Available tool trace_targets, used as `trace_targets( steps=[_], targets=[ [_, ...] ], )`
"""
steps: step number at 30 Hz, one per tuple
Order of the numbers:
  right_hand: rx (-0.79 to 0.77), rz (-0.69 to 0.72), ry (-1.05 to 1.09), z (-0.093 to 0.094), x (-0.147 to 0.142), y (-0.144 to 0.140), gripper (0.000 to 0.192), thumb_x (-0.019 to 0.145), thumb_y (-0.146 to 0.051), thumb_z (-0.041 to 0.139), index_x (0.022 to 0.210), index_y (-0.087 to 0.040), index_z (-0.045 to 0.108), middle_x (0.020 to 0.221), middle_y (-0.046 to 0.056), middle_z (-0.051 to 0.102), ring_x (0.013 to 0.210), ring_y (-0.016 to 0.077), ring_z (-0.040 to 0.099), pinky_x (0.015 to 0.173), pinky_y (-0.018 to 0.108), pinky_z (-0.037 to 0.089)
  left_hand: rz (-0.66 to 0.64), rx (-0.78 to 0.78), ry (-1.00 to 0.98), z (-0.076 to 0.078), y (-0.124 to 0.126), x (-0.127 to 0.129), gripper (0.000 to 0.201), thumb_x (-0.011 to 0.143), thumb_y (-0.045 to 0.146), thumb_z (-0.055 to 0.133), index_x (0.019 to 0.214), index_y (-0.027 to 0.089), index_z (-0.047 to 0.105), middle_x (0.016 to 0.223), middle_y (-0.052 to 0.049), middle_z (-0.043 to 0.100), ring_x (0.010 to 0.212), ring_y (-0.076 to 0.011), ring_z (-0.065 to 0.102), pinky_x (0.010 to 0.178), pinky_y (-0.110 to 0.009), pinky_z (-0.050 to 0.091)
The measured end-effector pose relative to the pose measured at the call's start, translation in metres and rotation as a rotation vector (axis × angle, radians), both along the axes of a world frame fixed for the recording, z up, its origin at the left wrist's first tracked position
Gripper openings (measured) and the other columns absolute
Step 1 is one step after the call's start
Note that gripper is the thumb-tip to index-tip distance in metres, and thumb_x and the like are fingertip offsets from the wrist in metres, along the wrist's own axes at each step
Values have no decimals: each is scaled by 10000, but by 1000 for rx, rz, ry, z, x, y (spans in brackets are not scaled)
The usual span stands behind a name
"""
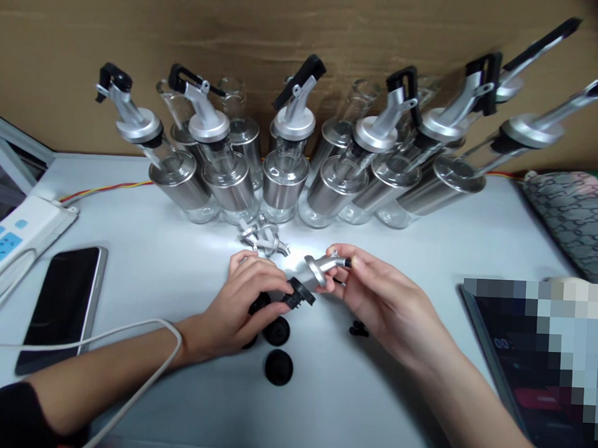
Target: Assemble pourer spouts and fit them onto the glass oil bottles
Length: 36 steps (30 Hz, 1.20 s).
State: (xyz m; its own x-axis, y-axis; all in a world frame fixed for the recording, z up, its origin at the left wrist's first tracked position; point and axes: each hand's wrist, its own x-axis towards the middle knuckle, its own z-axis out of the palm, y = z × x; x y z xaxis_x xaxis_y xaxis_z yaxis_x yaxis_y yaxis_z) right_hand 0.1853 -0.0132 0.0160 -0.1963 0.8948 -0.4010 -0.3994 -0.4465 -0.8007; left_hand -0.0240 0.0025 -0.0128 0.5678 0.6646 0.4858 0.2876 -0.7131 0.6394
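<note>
- right hand (pixel 385 304) fingers (pixel 349 264) pinched shut round a metal pour spout (pixel 323 266), holding it tilted just above the tabletop (pixel 371 385); spout tip points right, its round base faces left
- left hand (pixel 241 301) fingers (pixel 271 292) closed on a black ribbed stopper (pixel 300 292), its top touching the spout's base; both sit between the two hands at centre
- under and beside the left hand: loose black round caps (pixel 278 366) on the tabletop; a small black piece (pixel 358 329) lies near the right wrist
- just behind the hands: a small heap of bare metal spouts (pixel 261 237)
- further back: row of glass-and-steel oil bottles (pixel 284 177), several with spouts fitted, against a cardboard wall (pixel 238 30)
- far left: phone (pixel 62 303) with white cable (pixel 126 329), power strip (pixel 11 238); far right: patterned pouch (pixel 574 216)
</note>
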Motion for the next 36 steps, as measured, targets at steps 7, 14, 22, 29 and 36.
trace_targets(
  steps=[7,14,22,29,36],
  targets=[
    [-5,13,31,1,1,0,195,833,-351,602,943,-190,623,769,24,568,738,157,561,820,353,457,5,-12,-4,-1,-1,0,85,950,251,459,1011,199,488,906,-26,628,887,-157,570,947,-360,334],
    [7,17,44,1,2,0,210,827,-350,619,941,-174,625,766,25,574,732,149,571,775,319,469,11,-7,-20,-3,-1,-1,93,952,250,459,1013,189,493,907,-30,611,892,-155,565,935,-363,349],
    [58,57,55,1,2,-1,200,847,-356,603,922,-173,637,724,25,589,715,143,565,733,295,467,15,-14,-36,-3,0,-1,90,954,244,456,1020,192,489,912,-34,606,893,-156,558,911,-371,369],
    [63,50,77,0,-1,-2,214,833,-376,642,917,-180,656,695,8,595,710,120,566,733,253,464,-2,-10,-55,-4,1,0,101,955,256,460,1017,185,495,913,-37,600,888,-155,555,872,-351,395],
    [78,120,46,0,-2,-3,261,810,-423,668,897,-177,668,748,10,603,669,104,576,684,239,473,-33,-19,-100,-7,2,0,130,937,292,508,1018,191,491,905,-32,606,883,-157,564,854,-341,419]
  ],
)
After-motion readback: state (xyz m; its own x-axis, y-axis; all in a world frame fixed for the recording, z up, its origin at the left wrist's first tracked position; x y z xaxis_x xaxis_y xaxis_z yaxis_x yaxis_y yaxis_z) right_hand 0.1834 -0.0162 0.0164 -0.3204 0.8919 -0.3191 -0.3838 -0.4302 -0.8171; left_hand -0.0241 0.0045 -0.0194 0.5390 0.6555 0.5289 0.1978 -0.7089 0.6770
